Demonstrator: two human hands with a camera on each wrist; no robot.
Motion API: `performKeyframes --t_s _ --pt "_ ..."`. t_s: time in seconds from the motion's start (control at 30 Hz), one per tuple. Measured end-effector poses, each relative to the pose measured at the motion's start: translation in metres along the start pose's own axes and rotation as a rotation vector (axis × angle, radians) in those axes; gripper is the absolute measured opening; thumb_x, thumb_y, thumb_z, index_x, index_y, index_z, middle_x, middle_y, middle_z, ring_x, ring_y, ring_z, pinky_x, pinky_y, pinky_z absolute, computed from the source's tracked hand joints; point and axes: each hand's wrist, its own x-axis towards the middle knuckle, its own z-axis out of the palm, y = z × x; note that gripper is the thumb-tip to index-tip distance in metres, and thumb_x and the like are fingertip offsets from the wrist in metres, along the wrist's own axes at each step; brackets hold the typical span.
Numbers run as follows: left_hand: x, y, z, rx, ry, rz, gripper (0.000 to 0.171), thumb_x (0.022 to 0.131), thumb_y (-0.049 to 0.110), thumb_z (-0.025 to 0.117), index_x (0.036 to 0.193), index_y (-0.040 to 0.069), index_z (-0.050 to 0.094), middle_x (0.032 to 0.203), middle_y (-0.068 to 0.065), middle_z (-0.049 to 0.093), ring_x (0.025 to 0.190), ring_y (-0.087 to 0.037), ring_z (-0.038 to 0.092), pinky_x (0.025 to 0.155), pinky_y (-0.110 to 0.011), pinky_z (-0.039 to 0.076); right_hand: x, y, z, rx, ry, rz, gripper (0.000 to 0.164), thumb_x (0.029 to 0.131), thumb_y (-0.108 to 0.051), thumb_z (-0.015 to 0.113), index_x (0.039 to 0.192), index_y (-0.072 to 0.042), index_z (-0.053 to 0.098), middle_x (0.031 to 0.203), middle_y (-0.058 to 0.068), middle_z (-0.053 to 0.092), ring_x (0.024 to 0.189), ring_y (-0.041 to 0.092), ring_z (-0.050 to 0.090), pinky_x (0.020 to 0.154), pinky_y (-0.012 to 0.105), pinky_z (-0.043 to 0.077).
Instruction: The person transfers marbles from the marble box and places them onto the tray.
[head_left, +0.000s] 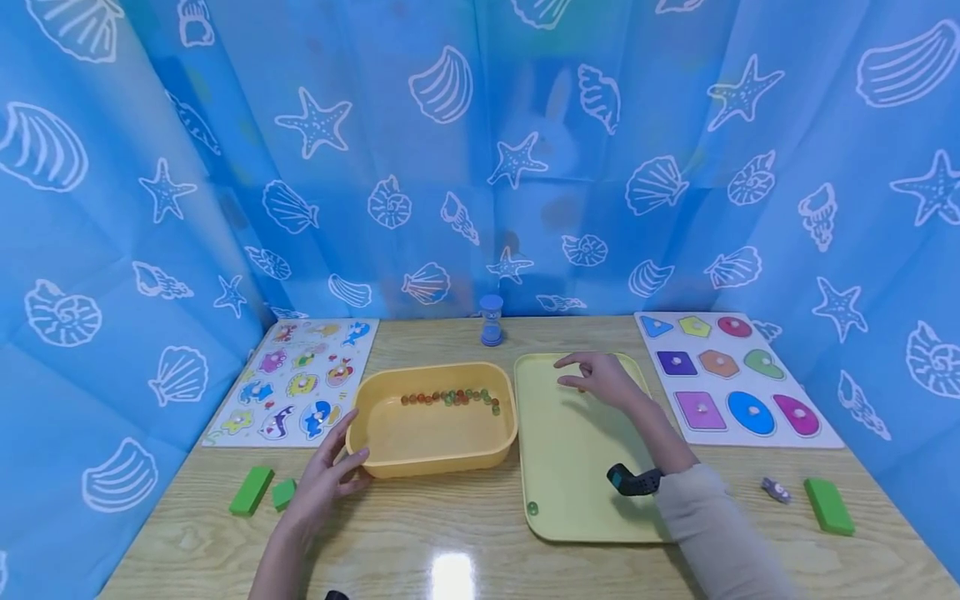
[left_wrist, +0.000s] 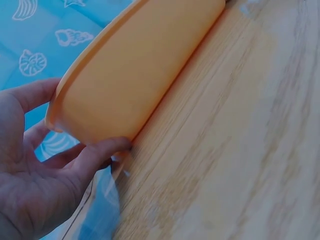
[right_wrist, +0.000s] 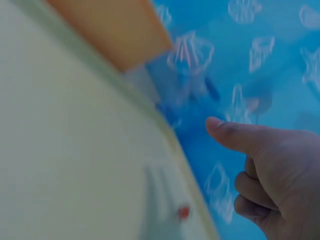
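Note:
My left hand (head_left: 324,475) holds the near left corner of an orange plastic bin (head_left: 435,460). In the left wrist view, the thumb presses low on the bin's wall and a finger lies at its rim. Red and green marbles (head_left: 450,397) lie inside, mostly along the far side. Over the far part of a pale yellow tray (head_left: 577,492) hovers my right hand (head_left: 603,379), thumb and forefinger apart with nothing seen between them. A green marble (head_left: 532,507) sits in the tray's near left corner. The right wrist view shows a small blurred red marble (right_wrist: 183,213) near the tray's edge.
A sea-animal puzzle board (head_left: 300,379) lies at left, a shape puzzle board (head_left: 738,379) at right. Behind stands a blue hourglass (head_left: 491,320). Green blocks (head_left: 252,491) lie at both sides, with a small grey toy (head_left: 776,490) at right. A blue shell-print curtain (head_left: 480,208) surrounds the table.

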Motion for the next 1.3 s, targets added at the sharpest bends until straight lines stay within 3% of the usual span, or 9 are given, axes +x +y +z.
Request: performKeyframes --t_s 0.13,0.3,0.5,0.63,0.93,1.17,1.3 --pt "-0.001 0.001 0.001 -0.025 0.009 -0.011 0.067 0.083 0.019 0.061 0.138 0.035 0.027 0.15 -0.009 0.007 0.124 -0.037 0.037 0.086 -0.041 0.05 0.012 -0.031 0.005 0.005 -0.007 -0.043 0.026 0.082 -0.027 0.065 0.104 -0.013 0.067 0.049 -0.005 0.027 0.044 0.012 0.027 0.039 0.023 0.026" --pt "-0.001 0.002 0.002 -0.049 0.016 -0.031 0.068 0.083 0.015 0.06 0.139 0.034 0.026 0.151 -0.009 0.004 0.125 -0.037 0.034 0.087 -0.042 0.049 0.026 -0.068 0.013 0.024 -0.025 -0.107 0.023 0.081 -0.03 0.065 0.102 -0.019 0.068 0.05 -0.004 0.027 0.046 0.014 0.027 0.04 0.023 0.023" --pt "-0.001 0.004 0.004 -0.092 0.025 -0.049 0.069 0.082 0.01 0.059 0.139 0.033 0.027 0.15 -0.011 0.003 0.127 -0.038 0.032 0.088 -0.044 0.048 0.041 -0.093 0.031 0.058 -0.093 -0.151 0.028 0.081 -0.031 0.064 0.103 -0.013 0.068 0.048 -0.003 0.026 0.043 0.013 0.025 0.039 0.022 0.021" --pt "-0.002 0.005 0.005 -0.12 0.031 -0.06 0.069 0.082 0.008 0.058 0.139 0.033 0.028 0.15 -0.012 0.002 0.127 -0.038 0.032 0.088 -0.044 0.048 0.049 -0.107 0.043 0.046 -0.144 -0.162 0.029 0.081 -0.034 0.063 0.103 -0.015 0.068 0.049 -0.003 0.029 0.044 0.012 0.027 0.04 0.022 0.022" --pt "-0.002 0.007 0.007 -0.177 0.028 -0.051 0.068 0.083 0.002 0.053 0.139 0.03 0.027 0.15 -0.011 0.004 0.126 -0.038 0.033 0.089 -0.046 0.047 0.062 -0.13 0.064 0.049 -0.218 -0.213 0.028 0.082 -0.032 0.063 0.104 -0.015 0.067 0.048 -0.004 0.029 0.043 0.01 0.025 0.041 0.021 0.021" --pt "-0.003 0.01 0.006 -0.211 0.026 -0.063 0.07 0.082 -0.002 0.051 0.14 0.029 0.027 0.15 -0.011 0.005 0.125 -0.038 0.034 0.089 -0.045 0.048 0.062 -0.135 0.069 0.062 -0.219 -0.221 0.025 0.082 -0.025 0.064 0.103 -0.013 0.067 0.047 -0.003 0.03 0.042 0.011 0.025 0.04 0.021 0.021" --pt "-0.002 0.01 0.006 -0.203 0.028 -0.058 0.07 0.082 -0.002 0.052 0.139 0.029 0.028 0.15 -0.011 0.005 0.126 -0.038 0.033 0.089 -0.046 0.047 0.064 -0.137 0.071 0.051 -0.222 -0.21 0.027 0.082 -0.03 0.064 0.104 -0.015 0.067 0.048 -0.004 0.03 0.043 0.01 0.025 0.041 0.021 0.021"
